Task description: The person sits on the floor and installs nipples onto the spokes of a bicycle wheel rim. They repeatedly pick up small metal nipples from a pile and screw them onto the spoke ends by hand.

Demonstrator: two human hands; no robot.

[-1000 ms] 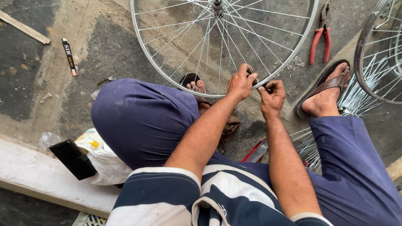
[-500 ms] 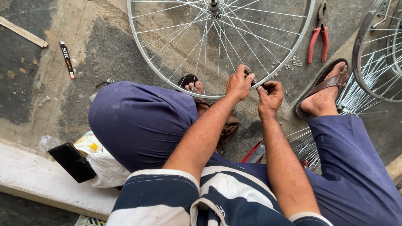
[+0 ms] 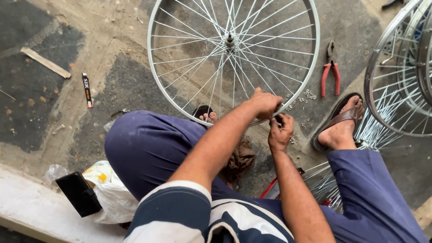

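The person wears a short-sleeved shirt in navy and white stripes. Below the shirt come loose, dark blue trousers. Beyond the trousers, each foot has a brown open sandal. Both forearms are bare, without watch or rings.

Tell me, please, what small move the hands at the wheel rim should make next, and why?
Probably turn the fitting a little further: the left hand and right hand both pinch at the near edge of the wheel rim, where a spoke arrives.
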